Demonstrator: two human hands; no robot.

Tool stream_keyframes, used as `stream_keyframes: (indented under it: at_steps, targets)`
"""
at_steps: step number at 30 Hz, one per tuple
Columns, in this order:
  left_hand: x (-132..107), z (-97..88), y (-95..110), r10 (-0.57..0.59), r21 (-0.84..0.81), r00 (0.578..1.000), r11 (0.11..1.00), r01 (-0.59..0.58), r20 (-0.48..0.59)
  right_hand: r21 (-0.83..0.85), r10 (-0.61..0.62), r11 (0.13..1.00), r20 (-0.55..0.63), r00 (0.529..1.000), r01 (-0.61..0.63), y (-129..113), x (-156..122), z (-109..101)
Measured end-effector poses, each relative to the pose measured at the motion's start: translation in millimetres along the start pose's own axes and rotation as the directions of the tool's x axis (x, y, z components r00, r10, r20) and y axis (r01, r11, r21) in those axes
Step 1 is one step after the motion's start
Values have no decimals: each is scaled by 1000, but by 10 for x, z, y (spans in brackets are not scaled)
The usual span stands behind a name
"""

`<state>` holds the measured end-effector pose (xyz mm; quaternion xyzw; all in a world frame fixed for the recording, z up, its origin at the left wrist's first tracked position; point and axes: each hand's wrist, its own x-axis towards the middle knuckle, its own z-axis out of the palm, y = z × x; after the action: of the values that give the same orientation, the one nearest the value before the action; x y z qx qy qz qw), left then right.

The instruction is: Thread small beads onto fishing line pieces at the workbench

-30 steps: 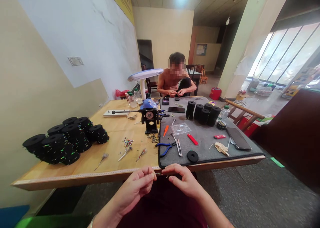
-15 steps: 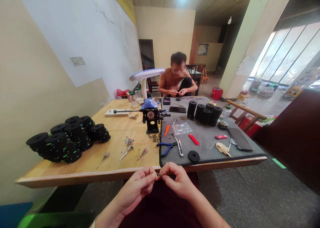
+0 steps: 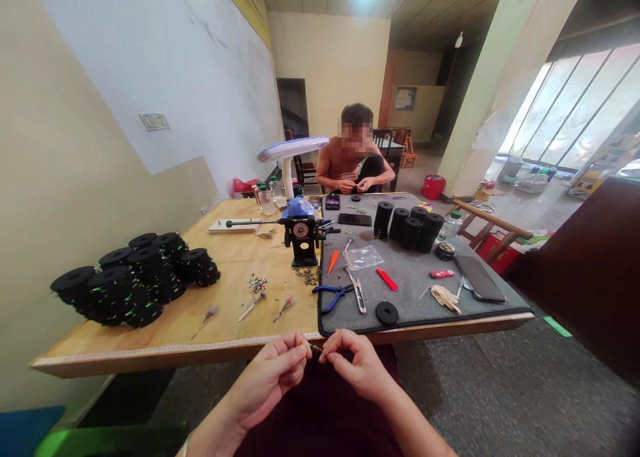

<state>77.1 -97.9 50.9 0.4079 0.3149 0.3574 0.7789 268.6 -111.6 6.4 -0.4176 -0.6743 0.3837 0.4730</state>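
My left hand (image 3: 283,367) is closed in a pinch at the table's front edge, with a small thin dark piece (image 3: 315,347) sticking out from its fingertips. Close by on the right, my right hand (image 3: 353,363) is pinched at the other end of that piece; what lies between its fingertips is too small to make out. Just beyond the hands on the grey mat (image 3: 300,323) edge area are blue-handled pliers (image 3: 333,298), thread snips (image 3: 359,295) and a black foam spool (image 3: 387,312).
Black foam rolls (image 3: 145,270) with coloured bits stand at the left, more black rolls (image 3: 413,230) at the right. A black winding device (image 3: 303,240) stands mid-table before a white lamp (image 3: 293,150). Coloured beads (image 3: 257,283) lie on the wood. Across the table sits another person (image 3: 345,160).
The fingertips of my two hands have drawn slightly apart, and more of the thin dark piece shows between them. The things on the table stay where they were.
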Motion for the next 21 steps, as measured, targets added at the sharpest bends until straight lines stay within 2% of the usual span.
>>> stream_keyframes:
  at_steps: [11, 18, 21]
  targets:
    - [-26, 28, -1, -9, -51, 1000, 999, 8, -5, -30, 50, 998, 25, 998, -49, 101, 16, -55]
    - [-23, 6, 18, -10, -27, 1000, 1000, 10, 7, 7, 35, 999, 58, 998, -36, 54, 16, -36]
    - [-25, 7, 15, -13, -25, 1000, 1000, 13, 7, -31, -6, 999, 44, 999, 7, -2, 40, -19]
